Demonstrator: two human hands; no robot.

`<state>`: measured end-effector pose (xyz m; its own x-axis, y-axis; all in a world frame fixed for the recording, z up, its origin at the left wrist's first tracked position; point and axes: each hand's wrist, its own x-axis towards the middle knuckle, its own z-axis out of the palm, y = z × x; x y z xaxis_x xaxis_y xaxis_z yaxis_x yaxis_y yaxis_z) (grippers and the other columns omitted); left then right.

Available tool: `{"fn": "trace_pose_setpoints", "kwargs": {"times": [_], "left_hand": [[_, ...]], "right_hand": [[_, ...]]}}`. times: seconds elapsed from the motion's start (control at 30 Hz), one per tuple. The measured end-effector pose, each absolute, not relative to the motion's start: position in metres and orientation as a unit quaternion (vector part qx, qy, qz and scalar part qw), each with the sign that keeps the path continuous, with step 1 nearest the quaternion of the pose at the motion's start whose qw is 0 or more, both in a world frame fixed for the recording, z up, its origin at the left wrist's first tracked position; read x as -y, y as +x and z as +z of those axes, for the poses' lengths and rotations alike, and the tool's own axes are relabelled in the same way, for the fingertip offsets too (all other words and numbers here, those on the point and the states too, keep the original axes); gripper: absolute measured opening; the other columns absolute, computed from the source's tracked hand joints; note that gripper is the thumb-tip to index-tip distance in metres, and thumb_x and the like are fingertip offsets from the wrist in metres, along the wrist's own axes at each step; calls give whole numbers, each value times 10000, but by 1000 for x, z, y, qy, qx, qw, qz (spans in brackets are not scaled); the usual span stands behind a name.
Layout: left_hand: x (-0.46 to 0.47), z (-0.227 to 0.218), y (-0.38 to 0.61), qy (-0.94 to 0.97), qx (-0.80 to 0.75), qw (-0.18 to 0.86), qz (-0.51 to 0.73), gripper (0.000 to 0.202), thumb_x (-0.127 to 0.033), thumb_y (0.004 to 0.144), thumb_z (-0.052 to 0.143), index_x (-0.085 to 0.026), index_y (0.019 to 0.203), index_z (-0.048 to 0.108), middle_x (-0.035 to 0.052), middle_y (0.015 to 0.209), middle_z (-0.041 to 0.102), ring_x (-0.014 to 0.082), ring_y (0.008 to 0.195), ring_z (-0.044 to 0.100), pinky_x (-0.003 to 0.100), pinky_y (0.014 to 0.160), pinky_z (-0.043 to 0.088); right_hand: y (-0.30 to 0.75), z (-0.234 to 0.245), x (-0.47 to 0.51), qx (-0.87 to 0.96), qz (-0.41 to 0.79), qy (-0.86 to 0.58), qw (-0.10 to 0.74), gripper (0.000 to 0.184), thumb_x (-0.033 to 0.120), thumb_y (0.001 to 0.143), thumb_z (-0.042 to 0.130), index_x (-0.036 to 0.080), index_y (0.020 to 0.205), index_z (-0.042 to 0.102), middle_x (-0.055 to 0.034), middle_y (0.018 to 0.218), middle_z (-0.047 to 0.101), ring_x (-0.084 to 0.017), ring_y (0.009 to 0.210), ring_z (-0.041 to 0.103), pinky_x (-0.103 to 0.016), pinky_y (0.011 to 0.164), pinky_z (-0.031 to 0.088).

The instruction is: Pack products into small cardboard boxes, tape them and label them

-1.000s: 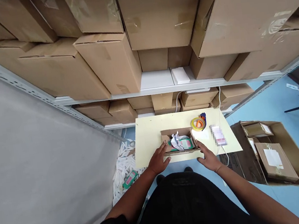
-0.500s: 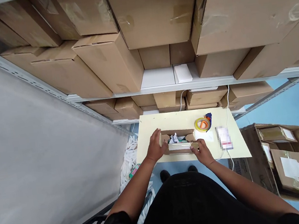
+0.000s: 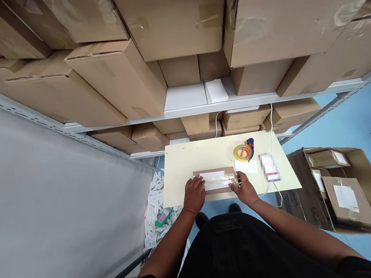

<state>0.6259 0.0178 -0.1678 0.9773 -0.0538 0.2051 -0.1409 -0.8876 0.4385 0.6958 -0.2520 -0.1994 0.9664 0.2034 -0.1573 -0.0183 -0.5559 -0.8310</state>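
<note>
A small brown cardboard box [image 3: 215, 179] lies on a pale yellow table [image 3: 189, 166], its flaps folded down, with a white label and shiny old tape on top. My left hand [image 3: 194, 194] rests on the box's left end, fingers laid flat over the flap. My right hand [image 3: 244, 187] presses on the right end, fingers flat on the lid. A roll of yellow tape on an orange and blue dispenser [image 3: 244, 151] sits just beyond the box to the right.
A phone [image 3: 269, 167] on a white cable and a white paper [image 3: 245, 166] lie on the table's right. Shelves of stacked cardboard boxes [image 3: 170, 22] stand behind. An open carton of parcels [image 3: 344, 191] sits on the blue floor at right; white packets [image 3: 153, 207] litter the floor at left.
The box was open with crumpled paper and a green item showing. Both hands folded the flaps over, and they now hold the lid shut.
</note>
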Motion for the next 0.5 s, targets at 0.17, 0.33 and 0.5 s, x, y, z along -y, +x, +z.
{"fn": "trace_pose_setpoints", "kwargs": {"times": [0.17, 0.33, 0.5], "left_hand": [[-16, -171, 637, 981, 72, 155, 93, 334, -122, 969, 471, -174, 1207, 700, 121, 1358, 667, 305, 1362, 529, 505, 1142, 375], [-9, -170, 638, 988, 87, 114, 53, 390, -49, 918, 440, -131, 1233, 654, 163, 1330, 642, 320, 1253, 574, 465, 1044, 455], [7, -160, 646, 980, 15, 197, 19, 427, 17, 797, 449, -157, 1119, 667, 135, 1182, 650, 281, 1114, 616, 432, 992, 512]], "right_hand": [[689, -197, 276, 44, 180, -867, 462, 476, 513, 884, 580, 226, 1263, 566, -87, 1153, 680, -237, 968, 678, -389, 868, 546], [732, -183, 310, -38, 142, -926, 348, 329, 433, 887, 541, 207, 1094, 659, -93, 1091, 722, -241, 946, 687, -365, 883, 509], [825, -177, 312, -173, 151, -936, 266, 513, 449, 878, 597, 128, 1278, 573, -184, 1152, 704, -279, 1023, 684, -349, 839, 504]]}}
